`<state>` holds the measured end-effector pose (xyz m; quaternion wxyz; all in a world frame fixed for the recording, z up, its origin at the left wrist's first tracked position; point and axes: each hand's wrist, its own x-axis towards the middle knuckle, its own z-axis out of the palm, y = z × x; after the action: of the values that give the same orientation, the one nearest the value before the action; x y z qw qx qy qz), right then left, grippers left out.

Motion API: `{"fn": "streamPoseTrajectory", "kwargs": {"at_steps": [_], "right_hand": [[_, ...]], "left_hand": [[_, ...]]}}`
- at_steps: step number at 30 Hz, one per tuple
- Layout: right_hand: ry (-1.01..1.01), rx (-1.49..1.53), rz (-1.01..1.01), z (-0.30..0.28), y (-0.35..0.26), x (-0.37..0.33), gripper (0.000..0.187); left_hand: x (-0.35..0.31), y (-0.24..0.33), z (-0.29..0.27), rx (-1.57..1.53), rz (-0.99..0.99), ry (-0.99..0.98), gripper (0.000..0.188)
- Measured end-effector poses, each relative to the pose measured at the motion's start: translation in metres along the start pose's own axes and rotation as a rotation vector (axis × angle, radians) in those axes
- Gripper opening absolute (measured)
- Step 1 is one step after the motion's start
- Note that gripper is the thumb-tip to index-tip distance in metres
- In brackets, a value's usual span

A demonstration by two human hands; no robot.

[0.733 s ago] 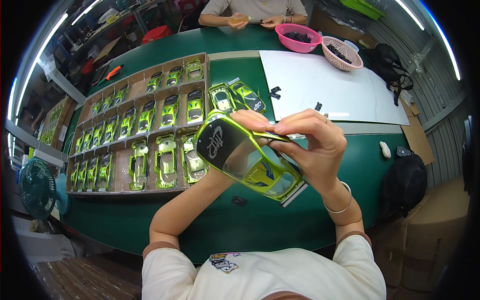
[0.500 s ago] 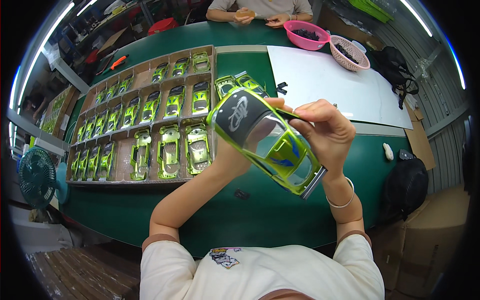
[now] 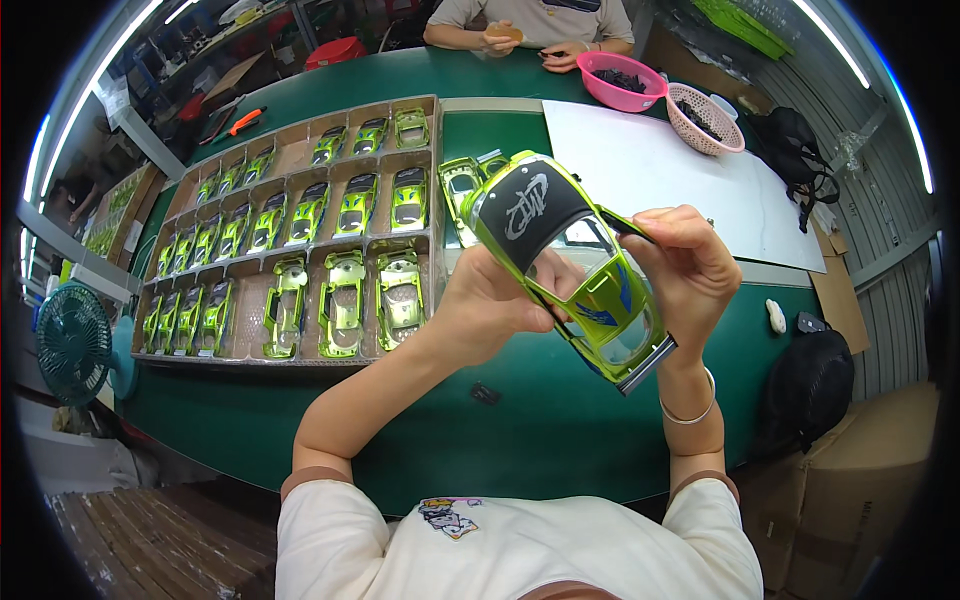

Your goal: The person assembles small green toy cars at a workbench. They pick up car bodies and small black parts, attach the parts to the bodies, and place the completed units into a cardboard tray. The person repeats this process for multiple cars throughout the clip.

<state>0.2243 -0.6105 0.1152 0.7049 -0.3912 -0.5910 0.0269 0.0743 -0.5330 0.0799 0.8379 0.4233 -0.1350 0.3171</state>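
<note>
A green toy car body (image 3: 600, 300) with a black hood and a dark rear spoiler is held up over the table. My left hand (image 3: 485, 305) grips it from the left side, thumb at the side edge and fingers inside, partly seen through the openings. On the other side, my right hand (image 3: 690, 255) pinches a dark-edged door (image 3: 625, 226), which stands out from the body at an angle. Behind the held body, more green car bodies (image 3: 460, 182) lie on the table, partly covered by it. A small black part (image 3: 485, 393) rests on the green tabletop nearer to me.
Left stands a cardboard tray (image 3: 240, 362) with several green car bodies in compartments. A white board (image 3: 690, 190) lies right, with a pink basin (image 3: 625, 98) and a pale pink basket (image 3: 735, 140) of black parts behind. A person (image 3: 530, 25) works across the table. A fan (image 3: 75, 340) stands far left.
The car body has moved right and turned slightly. My left thumb now shows on its near side, and the door stands further out in my right hand.
</note>
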Motion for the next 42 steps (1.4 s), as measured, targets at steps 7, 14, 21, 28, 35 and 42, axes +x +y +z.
{"fn": "streamPoseTrajectory", "kwargs": {"at_steps": [7,14,21,28,35,42], "right_hand": [[0.015,-0.004,0.018,0.002,0.000,-0.001,0.020],[0.032,-0.011,-0.016,-0.001,0.002,-0.001,0.021],[0.039,-0.013,-0.014,0.003,0.002,-0.001,0.020],[0.071,0.141,0.269,0.010,0.007,-0.015,0.010],[-0.648,0.286,0.542,0.049,-0.005,-0.029,0.044],[-0.623,0.179,0.618,0.047,0.018,-0.030,0.043]], "left_hand": [[-0.001,-0.002,-0.002,-0.054,0.004,0.018,0.022],[0.002,-0.007,0.005,-0.108,-0.016,-0.013,0.029],[0.000,-0.001,0.000,-0.093,0.016,0.007,0.024],[0.010,0.006,0.010,0.120,0.050,0.111,0.082],[-0.051,0.077,-0.008,0.596,0.088,0.374,0.078],[-0.142,0.200,-0.067,1.950,-0.405,1.230,0.075]]}}
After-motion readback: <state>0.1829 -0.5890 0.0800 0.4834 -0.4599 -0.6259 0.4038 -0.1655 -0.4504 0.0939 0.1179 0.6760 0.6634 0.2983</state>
